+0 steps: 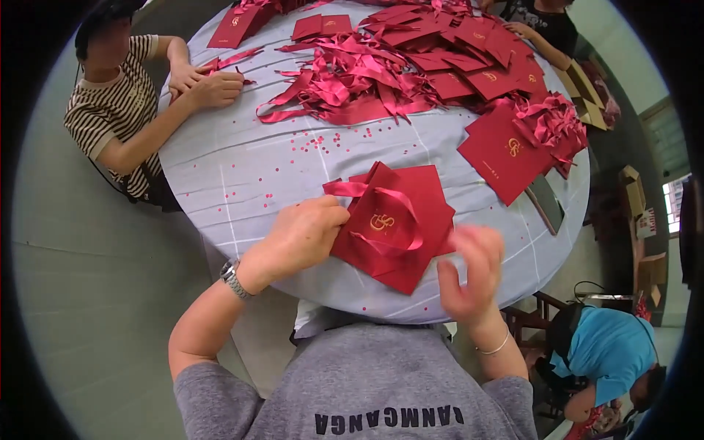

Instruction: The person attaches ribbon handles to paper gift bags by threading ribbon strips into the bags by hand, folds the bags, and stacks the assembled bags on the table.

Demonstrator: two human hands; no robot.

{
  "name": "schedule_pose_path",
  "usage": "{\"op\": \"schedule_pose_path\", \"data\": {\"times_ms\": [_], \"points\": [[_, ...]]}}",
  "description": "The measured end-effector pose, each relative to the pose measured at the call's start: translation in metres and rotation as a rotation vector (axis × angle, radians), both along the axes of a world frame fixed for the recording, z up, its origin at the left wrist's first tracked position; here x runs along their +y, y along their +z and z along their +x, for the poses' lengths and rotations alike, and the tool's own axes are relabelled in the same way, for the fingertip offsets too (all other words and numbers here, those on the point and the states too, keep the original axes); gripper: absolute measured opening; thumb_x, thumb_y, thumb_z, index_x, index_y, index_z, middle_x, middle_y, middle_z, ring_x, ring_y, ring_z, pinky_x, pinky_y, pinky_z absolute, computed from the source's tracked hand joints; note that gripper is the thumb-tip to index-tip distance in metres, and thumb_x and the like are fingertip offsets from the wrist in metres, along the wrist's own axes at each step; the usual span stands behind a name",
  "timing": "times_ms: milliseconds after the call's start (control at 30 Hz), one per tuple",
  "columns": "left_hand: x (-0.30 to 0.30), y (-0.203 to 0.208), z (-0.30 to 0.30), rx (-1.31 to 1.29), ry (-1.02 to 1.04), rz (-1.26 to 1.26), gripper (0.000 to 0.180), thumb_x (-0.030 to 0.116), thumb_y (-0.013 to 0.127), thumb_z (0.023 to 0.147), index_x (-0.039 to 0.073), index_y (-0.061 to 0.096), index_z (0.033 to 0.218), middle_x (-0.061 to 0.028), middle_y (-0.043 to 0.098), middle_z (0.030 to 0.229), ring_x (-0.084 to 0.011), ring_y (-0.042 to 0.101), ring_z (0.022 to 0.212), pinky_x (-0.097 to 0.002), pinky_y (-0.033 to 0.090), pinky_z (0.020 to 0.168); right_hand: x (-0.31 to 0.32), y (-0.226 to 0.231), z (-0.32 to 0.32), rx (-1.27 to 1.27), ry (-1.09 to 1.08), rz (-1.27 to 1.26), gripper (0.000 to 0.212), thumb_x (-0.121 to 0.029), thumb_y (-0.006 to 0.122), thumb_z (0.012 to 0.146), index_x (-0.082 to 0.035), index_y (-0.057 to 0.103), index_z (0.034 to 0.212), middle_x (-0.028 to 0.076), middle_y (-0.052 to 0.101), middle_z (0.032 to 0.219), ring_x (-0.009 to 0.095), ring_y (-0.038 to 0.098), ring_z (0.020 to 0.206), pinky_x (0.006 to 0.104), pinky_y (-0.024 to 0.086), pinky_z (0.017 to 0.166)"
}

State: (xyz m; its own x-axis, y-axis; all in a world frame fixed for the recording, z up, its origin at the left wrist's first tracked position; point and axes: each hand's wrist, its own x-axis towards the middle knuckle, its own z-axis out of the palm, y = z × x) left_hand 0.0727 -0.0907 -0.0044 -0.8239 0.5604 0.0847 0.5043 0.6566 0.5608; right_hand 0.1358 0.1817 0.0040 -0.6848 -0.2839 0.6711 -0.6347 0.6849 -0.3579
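In front of me on the round table lie a few overlapping flat red gift bags, the top one with a gold emblem. A shiny red ribbon loops across that top bag, and one end sticks out at its upper left. My left hand, with a watch on the wrist, has its fingers curled closed on the bag's left edge. The fingertips are partly hidden. Just off the right edge, my right hand is raised and slightly smeared by motion. Its thumb and fingers are apart, with nothing visible in them.
A heap of red ribbons and piles of red bags cover the far side. More bags and a dark phone-like slab lie at right. Red paper dots dot the cloth. Co-workers sit left, far right and behind right.
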Motion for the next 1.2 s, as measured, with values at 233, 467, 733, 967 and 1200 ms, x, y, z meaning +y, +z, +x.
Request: {"op": "schedule_pose_path", "data": {"times_ms": [233,467,733,967,1200], "points": [[-0.026,-0.005,-0.012,0.072,0.172,0.038,0.005,0.002,0.06,0.077,0.002,0.063,0.082,-0.0111,0.06,0.081,-0.032,0.061,0.076,-0.0397,0.048,0.067,-0.006,-0.023,-0.006,-0.441,-0.022,0.43,0.088,-0.046,0.07,0.076,0.003,0.036,0.141,0.021,0.036,0.147,0.033,0.035,0.135,0.0464,0.026,0.108],[-0.054,-0.007,-0.033,0.212,0.466,-0.001,0.006,0.006,0.066,0.077,0.005,0.069,0.082,-0.0087,0.064,0.08,-0.0249,0.062,0.074,-0.0349,0.048,0.065,-0.007,-0.021,-0.01,-0.459,-0.018,0.438,0.087,-0.047,0.067,0.078,0.002,0.036,0.142,0.021,0.035,0.148,0.034,0.036,0.134,0.0464,0.026,0.108],[-0.04,-0.006,-0.033,0.318,0.423,0.17,0.015,0.005,0.065,0.079,0.005,0.07,0.092,-0.0123,0.061,0.104,-0.0263,0.06,0.085,-0.0347,0.049,0.067,-0.008,-0.02,-0.008,-0.479,-0.01,0.438,0.086,-0.047,0.067,0.078,0.002,0.036,0.142,0.021,0.034,0.148,0.036,0.036,0.134,0.0472,0.026,0.108],[-0.015,-0.004,-0.04,0.212,0.172,0.028,0.01,0.008,0.068,0.074,0.005,0.07,0.084,-0.0108,0.06,0.099,-0.0307,0.055,0.096,-0.039,0.045,0.084,-0.008,-0.019,-0.009,-0.48,-0.004,0.433,0.085,-0.047,0.066,0.079,0.003,0.036,0.142,0.021,0.035,0.148,0.035,0.034,0.136,0.0474,0.025,0.109],[-0.026,-0.009,-0.048,0.241,0.345,-0.106,0.008,0.014,0.07,0.075,0.006,0.068,0.076,-0.0076,0.061,0.091,-0.0293,0.054,0.089,-0.0385,0.044,0.08,-0.007,-0.016,-0.011,-0.52,0.006,0.457,0.085,-0.045,0.068,0.078,0.001,0.036,0.142,0.019,0.034,0.149,0.031,0.033,0.138,0.0457,0.024,0.11]]}}
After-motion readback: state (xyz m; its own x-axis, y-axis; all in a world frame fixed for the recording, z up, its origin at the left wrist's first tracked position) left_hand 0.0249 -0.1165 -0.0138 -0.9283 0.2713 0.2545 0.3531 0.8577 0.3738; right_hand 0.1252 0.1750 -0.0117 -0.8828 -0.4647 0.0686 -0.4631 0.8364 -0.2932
